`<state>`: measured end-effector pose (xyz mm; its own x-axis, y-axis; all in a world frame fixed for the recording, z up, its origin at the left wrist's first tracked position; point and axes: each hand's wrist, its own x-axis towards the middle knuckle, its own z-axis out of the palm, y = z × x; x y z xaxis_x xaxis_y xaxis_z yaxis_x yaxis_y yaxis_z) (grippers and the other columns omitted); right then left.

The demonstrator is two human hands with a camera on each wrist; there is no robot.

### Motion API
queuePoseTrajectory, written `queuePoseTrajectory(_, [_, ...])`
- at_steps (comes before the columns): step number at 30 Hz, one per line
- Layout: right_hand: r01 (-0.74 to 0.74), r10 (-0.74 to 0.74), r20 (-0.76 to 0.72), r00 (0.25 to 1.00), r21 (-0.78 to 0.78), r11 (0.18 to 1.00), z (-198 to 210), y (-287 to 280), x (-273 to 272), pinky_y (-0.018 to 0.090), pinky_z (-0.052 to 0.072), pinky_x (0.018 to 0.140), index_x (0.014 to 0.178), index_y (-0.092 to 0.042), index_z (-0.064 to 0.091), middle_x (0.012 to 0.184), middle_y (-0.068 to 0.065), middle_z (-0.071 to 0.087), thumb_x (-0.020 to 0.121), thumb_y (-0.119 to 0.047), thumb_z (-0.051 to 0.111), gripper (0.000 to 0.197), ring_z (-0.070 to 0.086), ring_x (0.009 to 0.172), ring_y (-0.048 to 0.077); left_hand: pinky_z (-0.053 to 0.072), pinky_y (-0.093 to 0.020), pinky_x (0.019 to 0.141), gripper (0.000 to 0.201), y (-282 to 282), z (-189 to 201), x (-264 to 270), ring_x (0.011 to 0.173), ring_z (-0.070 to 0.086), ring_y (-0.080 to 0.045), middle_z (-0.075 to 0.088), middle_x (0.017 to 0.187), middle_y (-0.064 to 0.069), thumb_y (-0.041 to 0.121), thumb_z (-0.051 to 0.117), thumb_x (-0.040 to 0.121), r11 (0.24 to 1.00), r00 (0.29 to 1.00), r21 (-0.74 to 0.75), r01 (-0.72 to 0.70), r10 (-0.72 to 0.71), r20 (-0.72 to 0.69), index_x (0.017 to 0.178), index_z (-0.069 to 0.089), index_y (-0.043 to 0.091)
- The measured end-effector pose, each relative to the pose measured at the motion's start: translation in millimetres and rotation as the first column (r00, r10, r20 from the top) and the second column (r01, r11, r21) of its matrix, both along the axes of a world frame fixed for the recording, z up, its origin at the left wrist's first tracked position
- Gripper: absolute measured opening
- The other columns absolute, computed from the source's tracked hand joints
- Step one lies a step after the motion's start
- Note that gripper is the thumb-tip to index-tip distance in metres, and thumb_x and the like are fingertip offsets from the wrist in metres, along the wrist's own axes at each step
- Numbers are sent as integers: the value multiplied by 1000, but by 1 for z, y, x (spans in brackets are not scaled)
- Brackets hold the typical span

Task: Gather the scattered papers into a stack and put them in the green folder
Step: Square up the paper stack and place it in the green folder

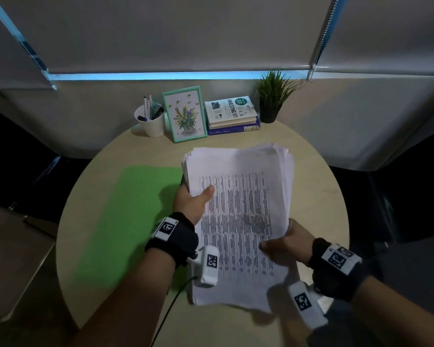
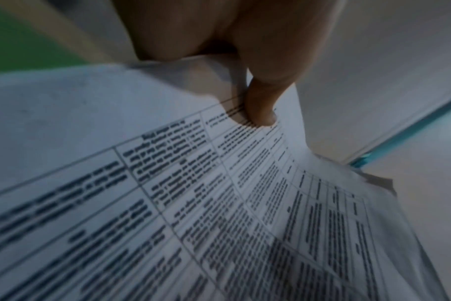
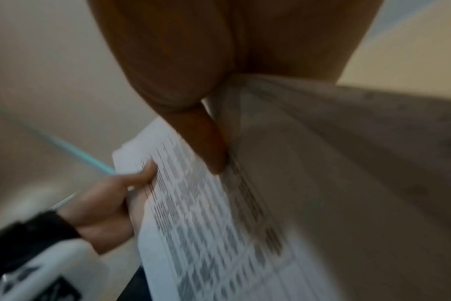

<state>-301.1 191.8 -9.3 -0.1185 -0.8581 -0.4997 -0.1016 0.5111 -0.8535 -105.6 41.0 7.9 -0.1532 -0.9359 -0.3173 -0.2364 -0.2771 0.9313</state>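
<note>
**Paper stack held in both hands above a round table**

A round, pale wooden table [image 1: 308, 169] stands against a grey wall, with a lowered roller blind above and a strip of blue light beneath its lower edge. Along the back of the table stand a white cup of pens [image 1: 149, 121], a mint-framed flower picture [image 1: 184, 113], a pile of books [image 1: 232, 115] with "Investing 101" on top, and a small potted plant [image 1: 273, 96].

The green folder [image 1: 125, 219] lies flat on the left half of the table, closed as far as the head view shows.

The stack of papers [image 1: 238, 221] is held above the table, just right of the folder, its left edge overlapping the folder's right side in the head view. The top sheet carries a printed table of small text. The sheets are roughly squared, with some edges fanned at the far end.

The left hand [image 1: 192, 200] grips the stack's left edge, thumb on the top sheet and fingers under it; the left wrist view shows the thumb pressed to the page. The right hand [image 1: 286, 242] pinches the right edge nearer the person, thumb on top. Both wrists wear black bands with white marker blocks.
</note>
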Motion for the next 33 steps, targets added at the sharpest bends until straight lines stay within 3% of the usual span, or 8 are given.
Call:
queuePoseTrajectory(4, [121, -159, -227, 961, -171, 978, 18, -19, 18, 34, 58, 77, 100, -13, 70, 91, 3, 72, 80, -5, 74, 21, 68, 83, 18, 48, -23, 78, 23, -6, 44, 0, 90, 67, -10, 69, 97, 6, 15, 73, 84, 965, 993, -247, -85, 62, -99, 105, 65, 17])
queuePoseTrajectory(8, [295, -353, -119, 928, -343, 892, 28, -37, 25, 4, 48, 60, 104, -18, 67, 90, -4, 68, 84, -8, 72, 23, 59, 79, -6, 52, -12, 67, 30, -8, 82, 11, 76, 67, 6, 69, 91, 6, 11, 75, 80, 921, 966, -368, -127, 30, -258, 107, 63, 5])
queuePoseTrajectory(13, [319, -383, -146, 912, -332, 888, 16, -43, 36, 38, 58, 79, 85, -28, 63, 90, -3, 69, 74, -9, 81, 29, 66, 83, 13, 54, -16, 73, 26, -2, 63, 32, 82, 68, 2, 71, 91, 11, 13, 79, 74, 938, 985, -345, -42, -20, -173, 98, 67, 17])
queuePoseTrajectory(17, [428, -500, -19, 866, -488, 761, 34, -50, 45, 14, 53, 66, 90, -25, 65, 84, -11, 69, 70, -7, 84, 33, 64, 70, -7, 48, -7, 66, 23, -5, 61, 30, 73, 66, 4, 68, 85, 17, 9, 80, 75, 923, 998, -385, 3, -29, -64, 89, 67, 22])
queuePoseTrajectory(20, [551, -595, 121, 794, -557, 622, 54, -62, 50, 19, 55, 58, 83, -23, 66, 68, -15, 70, 70, -10, 84, 26, 64, 62, 0, 51, -7, 64, 25, -8, 70, 20, 74, 64, 8, 65, 87, 14, 13, 78, 78, 929, 985, -360, -91, 30, -171, 91, 60, 25])
queuePoseTrajectory(26, [569, -615, 186, 766, -641, 515, 80, -63, 58, 20, 57, 63, 88, -21, 68, 74, -16, 72, 74, -7, 81, 24, 69, 71, 1, 50, -7, 70, 31, 1, 88, 21, 83, 66, 5, 67, 92, 16, 14, 79, 75, 876, 965, -449, -176, 62, -256, 98, 60, 24])
queuePoseTrajectory(30, [562, -630, 110, 769, -588, 583, 51, -47, 63, 23, 58, 64, 98, -11, 68, 82, -11, 72, 69, -10, 85, 35, 70, 75, 9, 51, -8, 68, 45, 6, 68, 39, 81, 67, 8, 70, 96, 9, 12, 85, 67, 898, 976, -419, -135, 46, -214, 107, 65, 8])
queuePoseTrajectory(33, [543, -623, 5, 782, -497, 677, 31, -40, 69, 32, 60, 65, 96, -13, 69, 84, -8, 72, 67, -16, 88, 35, 69, 72, 8, 46, -1, 69, 36, 0, 47, 45, 78, 63, 15, 70, 94, 7, 14, 86, 67, 914, 998, -405, -34, 10, -60, 98, 68, 13])
